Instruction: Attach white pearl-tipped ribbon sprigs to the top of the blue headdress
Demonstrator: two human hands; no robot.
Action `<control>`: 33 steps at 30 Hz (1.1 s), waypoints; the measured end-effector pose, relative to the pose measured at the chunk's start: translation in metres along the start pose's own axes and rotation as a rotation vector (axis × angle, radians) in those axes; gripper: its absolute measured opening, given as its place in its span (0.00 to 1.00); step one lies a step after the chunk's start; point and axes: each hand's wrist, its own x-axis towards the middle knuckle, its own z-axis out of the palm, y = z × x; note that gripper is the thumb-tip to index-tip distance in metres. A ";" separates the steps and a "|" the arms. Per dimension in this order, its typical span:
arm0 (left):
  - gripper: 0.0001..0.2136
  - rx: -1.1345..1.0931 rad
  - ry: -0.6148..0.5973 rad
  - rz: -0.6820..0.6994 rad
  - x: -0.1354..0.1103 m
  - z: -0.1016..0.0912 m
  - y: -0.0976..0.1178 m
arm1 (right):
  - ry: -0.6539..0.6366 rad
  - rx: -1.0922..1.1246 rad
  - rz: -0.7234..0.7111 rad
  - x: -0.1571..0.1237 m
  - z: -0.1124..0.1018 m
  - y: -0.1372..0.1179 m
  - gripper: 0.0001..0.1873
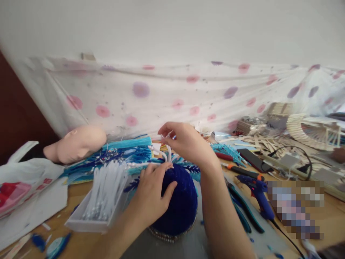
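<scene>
A dark blue velvet cap (180,201) with a beaded rim stands on the worktable, between my forearms. My left hand (153,189) rests on its upper left side, fingertips at the crown and thumb spread across the velvet, gripping it. White bendy strips (168,154) rise from the top of the cap. Above them my right hand (185,140) is bent over with its fingers pinched at a strip's upper end; a small shiny bit shows there, too blurred to name. Left of the cap, a white box (88,226) holds similar white strips with silvery beads.
Blue tassels (129,144) and a mannequin head (78,144) lie behind the box. To the right are pliers (244,205), a blue glue gun (256,192) with its cord, a dark phone (254,160) and wooden sticks (258,142). A plastic bag (29,180) sits far left.
</scene>
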 end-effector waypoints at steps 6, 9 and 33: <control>0.18 0.133 -0.025 0.074 0.007 -0.004 0.004 | -0.095 -0.138 -0.098 0.004 -0.026 0.010 0.10; 0.18 0.185 -0.008 0.108 0.006 -0.003 0.003 | 0.066 -0.193 -0.077 -0.025 -0.046 0.009 0.13; 0.17 0.241 0.017 0.153 0.002 -0.001 0.005 | -0.424 -0.425 0.260 -0.247 0.012 0.063 0.13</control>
